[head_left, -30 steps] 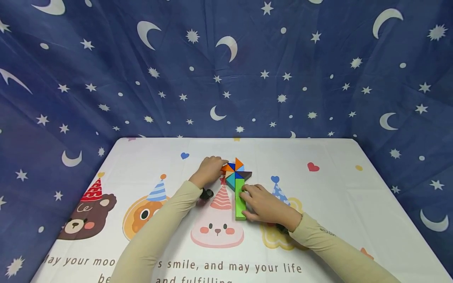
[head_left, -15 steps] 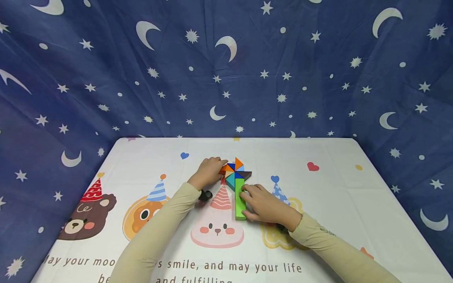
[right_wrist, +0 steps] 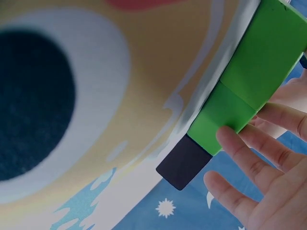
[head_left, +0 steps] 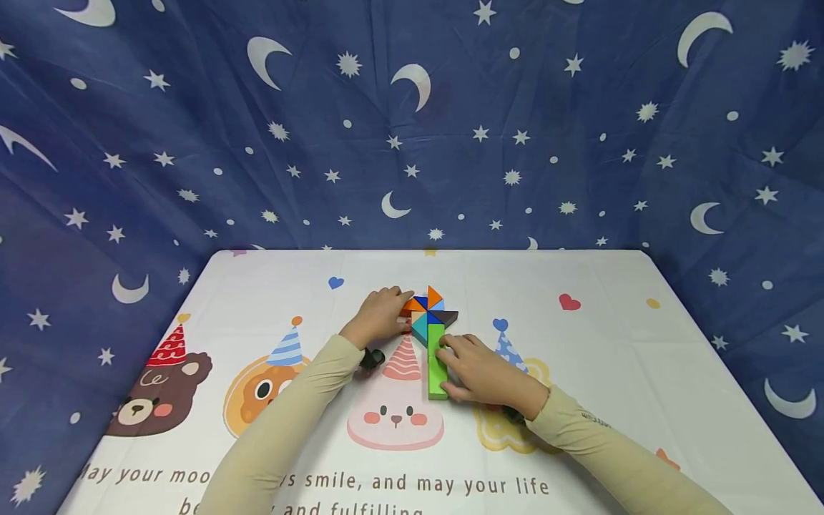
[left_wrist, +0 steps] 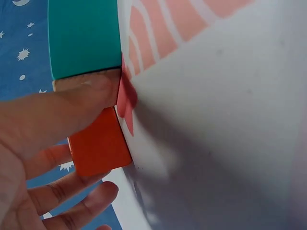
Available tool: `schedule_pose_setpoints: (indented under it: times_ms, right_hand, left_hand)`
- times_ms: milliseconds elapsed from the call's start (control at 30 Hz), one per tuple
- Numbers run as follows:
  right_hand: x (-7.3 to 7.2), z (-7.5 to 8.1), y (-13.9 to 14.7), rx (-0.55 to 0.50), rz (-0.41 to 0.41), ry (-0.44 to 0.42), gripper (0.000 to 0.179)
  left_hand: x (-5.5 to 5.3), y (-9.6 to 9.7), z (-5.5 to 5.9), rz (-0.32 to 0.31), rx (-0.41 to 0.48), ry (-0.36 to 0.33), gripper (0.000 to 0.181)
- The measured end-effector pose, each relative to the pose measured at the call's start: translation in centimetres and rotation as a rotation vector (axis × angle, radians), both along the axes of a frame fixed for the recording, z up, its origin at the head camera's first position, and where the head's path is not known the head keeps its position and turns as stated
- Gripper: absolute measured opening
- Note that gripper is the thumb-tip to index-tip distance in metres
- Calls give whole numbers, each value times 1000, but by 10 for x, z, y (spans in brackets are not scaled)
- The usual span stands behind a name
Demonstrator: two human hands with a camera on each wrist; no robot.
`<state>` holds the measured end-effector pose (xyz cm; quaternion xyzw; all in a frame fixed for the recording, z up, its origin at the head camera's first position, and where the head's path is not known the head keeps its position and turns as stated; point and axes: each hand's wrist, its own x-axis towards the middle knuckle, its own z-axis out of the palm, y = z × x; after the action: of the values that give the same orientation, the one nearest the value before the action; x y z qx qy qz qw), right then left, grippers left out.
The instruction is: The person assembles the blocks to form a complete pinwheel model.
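Several coloured triangular blocks form a pinwheel (head_left: 433, 316) lying on the tablecloth. My left hand (head_left: 380, 315) is at its left side, pinching an orange triangular block (left_wrist: 100, 146). In the left wrist view the thumb lies across a wood-coloured block (left_wrist: 64, 85), just below a teal block (left_wrist: 86, 40); the other fingers are partly behind the orange one. Two green rectangular blocks (head_left: 437, 375) lie end to end below the pinwheel. Fingertips of my right hand (head_left: 486, 372) touch their right side. A dark triangular block (right_wrist: 184, 163) sits beyond the green ones in the right wrist view.
The white tablecloth (head_left: 618, 372) is printed with cartoon animals, hearts and lettering. A dark blue curtain (head_left: 412, 143) with moons and stars hangs behind and beside the table. A black wrist camera (head_left: 372, 359) shows at the left wrist.
My left hand and the orange block shifted slightly left, then a little back right toward the pinwheel. My right hand and the green blocks have hardly moved.
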<state>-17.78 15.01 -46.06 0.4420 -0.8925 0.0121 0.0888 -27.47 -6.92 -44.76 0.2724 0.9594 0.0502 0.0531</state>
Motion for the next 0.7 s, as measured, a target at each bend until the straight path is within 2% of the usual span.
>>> schedule_pose_setpoints:
  times_ms: [367, 700]
  right_hand:
    - [0, 0, 0, 2, 6, 11, 44]
    - [-1, 0, 0, 0, 10, 14, 43]
  left_hand:
    - [1, -2, 0, -6, 10, -34, 83]
    - [2, -2, 1, -14, 9, -9, 81]
